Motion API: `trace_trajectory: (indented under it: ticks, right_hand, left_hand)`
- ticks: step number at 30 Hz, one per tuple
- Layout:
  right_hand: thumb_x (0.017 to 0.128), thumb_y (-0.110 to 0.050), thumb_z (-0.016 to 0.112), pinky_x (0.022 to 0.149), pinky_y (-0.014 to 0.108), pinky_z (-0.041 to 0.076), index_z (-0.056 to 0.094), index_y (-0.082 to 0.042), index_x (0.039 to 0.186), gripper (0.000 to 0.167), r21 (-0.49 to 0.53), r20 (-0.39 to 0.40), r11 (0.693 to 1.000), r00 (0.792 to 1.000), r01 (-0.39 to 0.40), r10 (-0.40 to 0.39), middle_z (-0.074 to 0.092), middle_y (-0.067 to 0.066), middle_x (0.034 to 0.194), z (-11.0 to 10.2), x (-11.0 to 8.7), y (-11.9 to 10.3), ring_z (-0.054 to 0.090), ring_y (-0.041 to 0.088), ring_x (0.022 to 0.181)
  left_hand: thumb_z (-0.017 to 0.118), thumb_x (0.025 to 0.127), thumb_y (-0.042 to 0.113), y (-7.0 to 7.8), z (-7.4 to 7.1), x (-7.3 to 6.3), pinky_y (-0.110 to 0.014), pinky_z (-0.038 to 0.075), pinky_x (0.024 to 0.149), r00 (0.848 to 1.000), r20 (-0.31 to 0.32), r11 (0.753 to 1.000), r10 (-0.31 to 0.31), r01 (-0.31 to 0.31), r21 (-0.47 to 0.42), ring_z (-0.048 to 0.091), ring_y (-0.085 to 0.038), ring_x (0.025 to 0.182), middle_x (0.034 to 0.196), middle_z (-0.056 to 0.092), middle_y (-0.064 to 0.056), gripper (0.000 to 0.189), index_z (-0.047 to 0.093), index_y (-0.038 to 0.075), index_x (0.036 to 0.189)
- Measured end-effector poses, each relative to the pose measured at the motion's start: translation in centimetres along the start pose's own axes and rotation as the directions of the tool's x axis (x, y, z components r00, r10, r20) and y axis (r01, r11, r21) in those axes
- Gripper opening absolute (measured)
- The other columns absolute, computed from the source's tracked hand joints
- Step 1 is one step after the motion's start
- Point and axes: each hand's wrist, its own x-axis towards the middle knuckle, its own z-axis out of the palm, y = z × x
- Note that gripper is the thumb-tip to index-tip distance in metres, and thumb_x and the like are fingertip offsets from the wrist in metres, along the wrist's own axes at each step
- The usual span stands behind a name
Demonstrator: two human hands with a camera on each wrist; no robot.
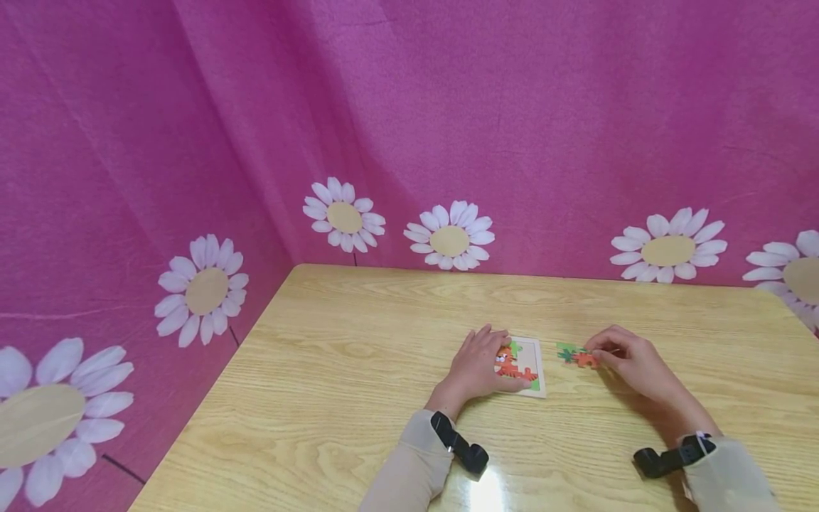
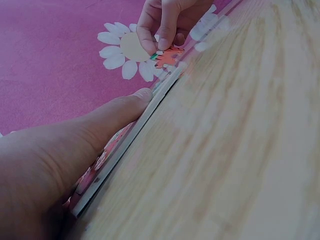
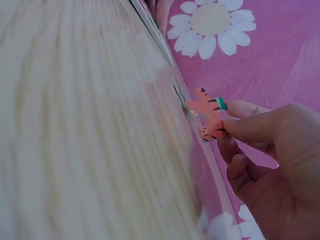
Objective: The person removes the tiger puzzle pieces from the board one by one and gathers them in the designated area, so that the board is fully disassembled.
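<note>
My left hand (image 1: 476, 366) rests on the left side of a small puzzle board (image 1: 541, 370) lying flat on the table. The thumb lies straight along the near edge in the left wrist view, and the fingers reach the far edge. Orange tiger pieces (image 1: 507, 370) and green ones fill part of the board, while its upper right shows bare backing. Just right of the board, my right hand (image 1: 633, 359) pinches an orange, black-striped puzzle piece (image 3: 212, 117) with a green corner between thumb and fingers. A green puzzle piece (image 1: 566, 349) shows beside it on the table.
The wood-grain table (image 1: 333, 398) ends at a magenta curtain (image 1: 544, 128) with white daisies, at the back and left. Black wrist straps (image 1: 457, 441) with cameras sit over both pale sleeves. Light glares off the near table surface.
</note>
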Motion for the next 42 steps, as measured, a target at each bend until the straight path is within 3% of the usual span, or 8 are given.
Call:
trace_trajectory:
  ticks: [6,23,32,42]
  right_hand:
    - [0.089,0.000,0.067,0.067,0.009,0.046,0.071,-0.008,0.094,0.010,-0.028,-0.003,0.999,0.999,-0.037,0.037,0.065,-0.002,0.091,-0.4,-0.2,0.5,0.053,-0.011,0.079]
    - [0.091,0.000,0.064,0.057,0.017,0.043,0.070,-0.006,0.098,0.011,-0.026,0.024,0.997,0.997,-0.071,0.072,0.062,-0.007,0.091,-1.2,-0.4,1.1,0.049,-0.005,0.075]
    - [0.090,0.005,0.063,0.063,0.011,0.045,0.070,-0.005,0.096,0.013,-0.048,0.008,0.997,0.998,-0.056,0.056,0.065,0.006,0.091,-0.8,0.0,1.3,0.049,-0.008,0.076]
    - [0.088,0.005,0.065,0.059,0.015,0.039,0.071,-0.005,0.097,0.015,-0.089,0.008,0.994,0.998,-0.060,0.061,0.063,0.004,0.089,-0.7,0.5,1.8,0.044,-0.004,0.072]
  left_hand:
    - [0.072,0.077,0.062,0.0,0.0,0.0,-0.032,0.014,0.128,1.000,0.000,1.000,-0.001,0.001,0.001,0.019,-0.012,0.152,0.156,0.038,0.011,0.083,0.045,0.023,0.146]
    - [0.072,0.078,0.062,0.0,0.0,0.0,-0.033,0.013,0.128,1.000,0.002,1.000,-0.005,0.005,-0.015,0.018,-0.012,0.153,0.156,0.038,0.011,0.084,0.044,0.023,0.146]
    - [0.070,0.078,0.063,-0.1,0.1,0.0,-0.032,0.012,0.128,1.000,0.004,1.000,-0.001,0.001,-0.020,0.017,-0.011,0.153,0.157,0.036,0.012,0.084,0.043,0.023,0.147]
    - [0.069,0.078,0.064,-0.1,0.0,0.0,-0.032,0.013,0.128,1.000,0.002,1.000,-0.002,0.002,-0.006,0.017,-0.011,0.153,0.157,0.036,0.012,0.084,0.043,0.023,0.147]
